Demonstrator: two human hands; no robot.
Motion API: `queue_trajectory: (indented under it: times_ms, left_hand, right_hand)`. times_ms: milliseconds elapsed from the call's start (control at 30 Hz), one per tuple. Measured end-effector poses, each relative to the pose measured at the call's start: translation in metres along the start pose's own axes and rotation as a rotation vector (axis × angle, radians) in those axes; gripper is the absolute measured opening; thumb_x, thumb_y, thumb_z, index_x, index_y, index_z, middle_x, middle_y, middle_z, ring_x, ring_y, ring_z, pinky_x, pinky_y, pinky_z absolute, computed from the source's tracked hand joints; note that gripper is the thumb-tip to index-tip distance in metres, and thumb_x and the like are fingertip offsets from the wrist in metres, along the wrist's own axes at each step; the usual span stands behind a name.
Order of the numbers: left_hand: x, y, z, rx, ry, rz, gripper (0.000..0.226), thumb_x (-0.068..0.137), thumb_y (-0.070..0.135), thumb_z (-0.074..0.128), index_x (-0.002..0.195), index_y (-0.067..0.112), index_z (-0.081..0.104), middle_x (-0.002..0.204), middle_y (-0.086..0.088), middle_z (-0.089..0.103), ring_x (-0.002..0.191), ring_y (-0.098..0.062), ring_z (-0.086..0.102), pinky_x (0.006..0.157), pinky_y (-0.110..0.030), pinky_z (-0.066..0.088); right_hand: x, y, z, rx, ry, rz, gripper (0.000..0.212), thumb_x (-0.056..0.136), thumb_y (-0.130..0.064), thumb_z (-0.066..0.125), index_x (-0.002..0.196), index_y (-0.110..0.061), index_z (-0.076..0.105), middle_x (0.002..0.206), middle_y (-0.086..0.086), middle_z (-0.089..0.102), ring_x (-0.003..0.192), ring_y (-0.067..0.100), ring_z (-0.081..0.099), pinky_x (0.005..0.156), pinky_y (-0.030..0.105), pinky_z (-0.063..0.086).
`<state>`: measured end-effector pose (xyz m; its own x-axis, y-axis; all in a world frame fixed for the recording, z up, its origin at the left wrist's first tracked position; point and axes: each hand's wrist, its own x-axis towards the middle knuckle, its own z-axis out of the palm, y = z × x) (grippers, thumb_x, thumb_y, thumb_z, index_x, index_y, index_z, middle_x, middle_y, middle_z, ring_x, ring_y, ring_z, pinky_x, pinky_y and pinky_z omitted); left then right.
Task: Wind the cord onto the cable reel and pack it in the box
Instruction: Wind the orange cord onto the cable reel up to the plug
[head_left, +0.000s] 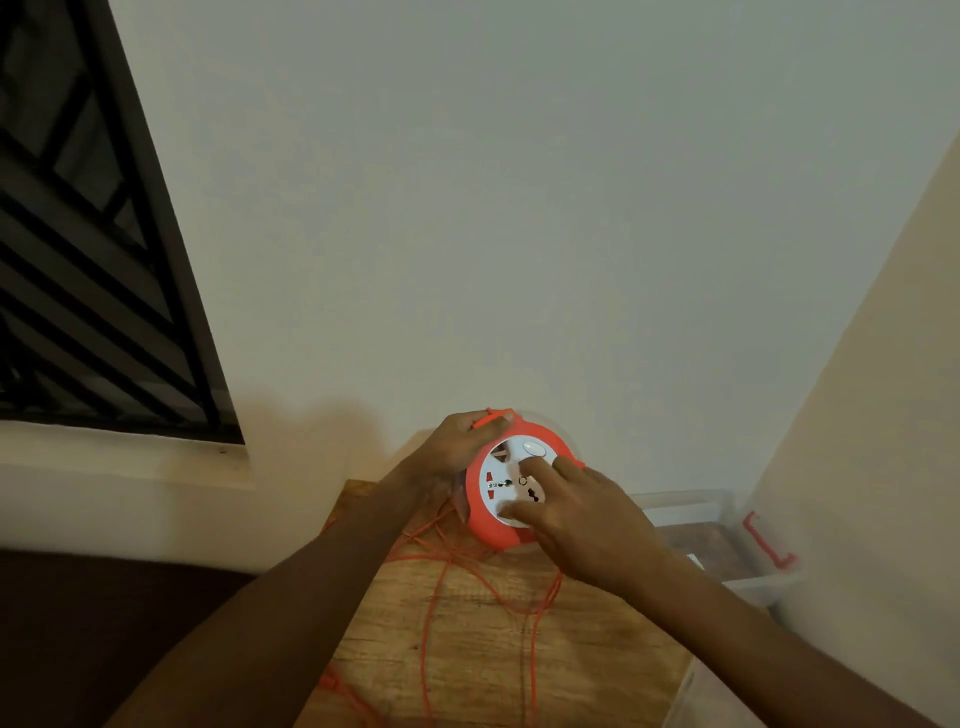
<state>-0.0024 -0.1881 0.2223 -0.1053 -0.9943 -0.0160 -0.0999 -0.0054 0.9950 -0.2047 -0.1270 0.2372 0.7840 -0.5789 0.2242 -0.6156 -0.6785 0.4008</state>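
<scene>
Your left hand (457, 441) clamps the light, rigid reel (511, 480) by its rim; your right hand (582, 512), fingers spread, presses its face, limp cord (441, 587) trailing below.

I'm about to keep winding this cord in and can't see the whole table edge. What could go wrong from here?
1. The loose orange cord lies in crossed loops on the wooden table; it may knot or snag as it reels in.
2. Part of it trails off the near edge and could catch there.
3. The right hand rests fingers on the socket face of the reel, the left hand grips its rim; the reel might slip.
</scene>
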Motion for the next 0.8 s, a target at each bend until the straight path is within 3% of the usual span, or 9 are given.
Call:
queue_trajectory:
  times_ms: [100,267,400,467,600,700,800]
  left_hand:
    - [-0.002,0.003,-0.004,0.040,-0.019,-0.009,0.040,0.101,0.045,0.058,0.126,0.017,0.070,0.111,-0.010,0.079,0.093,-0.031,0.079,0.082,-0.041,0.065]
    - [0.000,0.006,-0.009,0.005,-0.088,-0.026,0.037,0.101,0.042,0.059,0.127,0.018,0.070,0.114,-0.014,0.078,0.096,-0.034,0.077,0.089,-0.048,0.062]
    - [-0.002,0.010,-0.006,-0.025,-0.141,-0.017,0.034,0.101,0.037,0.060,0.124,0.015,0.070,0.111,-0.015,0.078,0.088,-0.029,0.077,0.082,-0.043,0.064]
    - [-0.002,0.008,-0.005,-0.016,-0.153,-0.016,0.036,0.101,0.037,0.060,0.127,0.012,0.070,0.114,-0.018,0.077,0.090,-0.031,0.076,0.086,-0.046,0.062]
    - [-0.004,0.009,-0.005,-0.039,-0.150,-0.009,0.027,0.102,0.031,0.060,0.120,0.016,0.073,0.107,-0.012,0.079,0.085,-0.022,0.076,0.079,-0.035,0.064]
    - [-0.004,0.009,-0.007,-0.111,-0.102,0.004,0.033,0.100,0.034,0.064,0.122,0.011,0.072,0.112,-0.019,0.077,0.093,-0.032,0.075,0.087,-0.047,0.062]
    - [-0.005,0.005,-0.002,-0.234,0.024,0.013,0.039,0.097,0.035,0.066,0.125,0.008,0.070,0.114,-0.020,0.077,0.095,-0.036,0.075,0.086,-0.050,0.063]
  right_hand:
    - [0.000,0.001,-0.001,-0.023,-0.067,-0.152,0.048,0.075,-0.015,0.075,0.118,-0.034,0.064,0.139,0.017,0.049,0.105,0.036,0.059,0.071,0.044,0.056]
    - [0.015,0.004,-0.017,-0.053,-0.134,-0.141,0.052,0.074,-0.021,0.077,0.121,-0.037,0.059,0.145,0.017,0.043,0.109,0.040,0.057,0.073,0.044,0.055]
    - [0.022,0.002,-0.015,-0.082,-0.192,-0.186,0.049,0.089,-0.022,0.064,0.135,-0.034,0.051,0.154,0.018,0.027,0.123,0.042,0.044,0.092,0.050,0.048]
    - [0.025,0.000,-0.015,-0.114,-0.198,-0.208,0.048,0.090,-0.024,0.065,0.135,-0.032,0.051,0.151,0.020,0.030,0.121,0.043,0.046,0.093,0.052,0.047]
    - [0.032,0.002,-0.012,-0.199,-0.210,-0.272,0.047,0.086,-0.025,0.068,0.132,-0.030,0.054,0.131,0.027,0.051,0.097,0.040,0.062,0.079,0.049,0.055]
    - [0.033,0.008,-0.010,-0.131,-0.177,-0.162,0.059,0.088,-0.027,0.065,0.141,-0.031,0.040,0.116,0.025,0.060,0.082,0.038,0.066,0.067,0.043,0.056]
    - [0.036,0.004,-0.009,0.034,-0.065,0.146,0.066,0.090,-0.042,0.053,0.147,-0.033,0.023,0.111,0.011,0.067,0.087,0.032,0.067,0.068,0.038,0.053]
